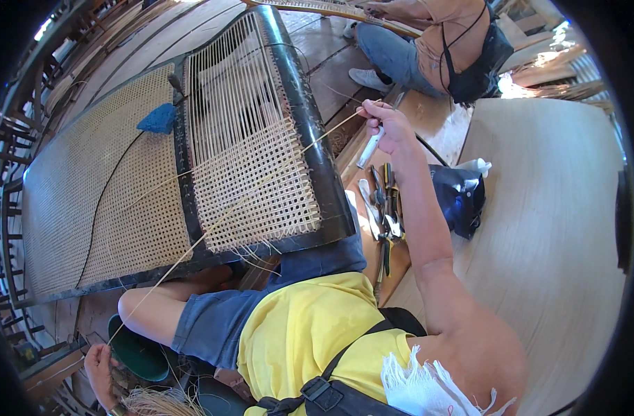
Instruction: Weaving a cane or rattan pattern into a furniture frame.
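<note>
Over the woven cane panel (258,191), holding a long cane strand (157,283) taut on a slant, near left to far right!
Out at the right with the right hand (388,130), on an almost straight arm, pinching the strand between thumb and finger, with a slim white object (369,148) tucked against the palm; down at near left with the left hand (100,373), beside the green bucket (140,360), gripping the strand's other stretch in curled, upturned fingers.

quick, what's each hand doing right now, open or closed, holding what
Left hand: closed, pinching the pale strand.
Right hand: closed, pinching the strand, with a flat pale tool also in its grip.
</note>
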`<state>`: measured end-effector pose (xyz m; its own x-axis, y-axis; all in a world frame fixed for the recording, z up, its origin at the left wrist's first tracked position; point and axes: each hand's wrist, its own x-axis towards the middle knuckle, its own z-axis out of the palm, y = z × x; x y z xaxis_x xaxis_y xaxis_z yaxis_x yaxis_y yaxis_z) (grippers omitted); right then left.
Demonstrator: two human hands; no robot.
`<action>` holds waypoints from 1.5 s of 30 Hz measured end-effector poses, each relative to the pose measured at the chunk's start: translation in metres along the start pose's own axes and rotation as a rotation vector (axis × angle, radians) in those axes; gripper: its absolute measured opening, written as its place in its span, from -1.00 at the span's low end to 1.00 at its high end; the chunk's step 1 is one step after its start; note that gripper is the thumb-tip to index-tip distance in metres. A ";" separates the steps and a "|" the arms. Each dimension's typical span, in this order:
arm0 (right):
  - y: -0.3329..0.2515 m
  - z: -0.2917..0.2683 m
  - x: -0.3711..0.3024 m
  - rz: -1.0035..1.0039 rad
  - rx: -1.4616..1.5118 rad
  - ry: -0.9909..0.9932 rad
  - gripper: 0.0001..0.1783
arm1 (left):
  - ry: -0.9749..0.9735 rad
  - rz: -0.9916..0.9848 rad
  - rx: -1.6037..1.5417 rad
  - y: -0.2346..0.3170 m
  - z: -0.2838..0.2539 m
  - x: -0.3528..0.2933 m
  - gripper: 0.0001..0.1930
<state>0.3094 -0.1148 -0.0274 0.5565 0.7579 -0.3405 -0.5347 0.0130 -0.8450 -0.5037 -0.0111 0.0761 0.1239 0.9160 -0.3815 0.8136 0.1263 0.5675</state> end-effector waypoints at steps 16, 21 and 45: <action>-0.011 -0.057 -0.002 -0.018 -0.056 0.132 -0.89 | -0.021 -0.141 0.135 -0.140 -0.031 0.015 -0.82; -0.018 -0.072 0.000 -0.027 -0.026 0.223 -0.87 | -0.044 -0.205 0.274 -0.121 -0.026 0.012 -0.82; 0.106 -0.090 -0.157 0.343 -0.980 0.174 -0.64 | -0.274 -0.230 -0.242 -0.007 -0.029 0.067 -0.84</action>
<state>0.2228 -0.2915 -0.1009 0.5978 0.5157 -0.6137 0.0243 -0.7769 -0.6291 -0.5179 0.0601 0.0679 0.1273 0.7228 -0.6792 0.6849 0.4312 0.5873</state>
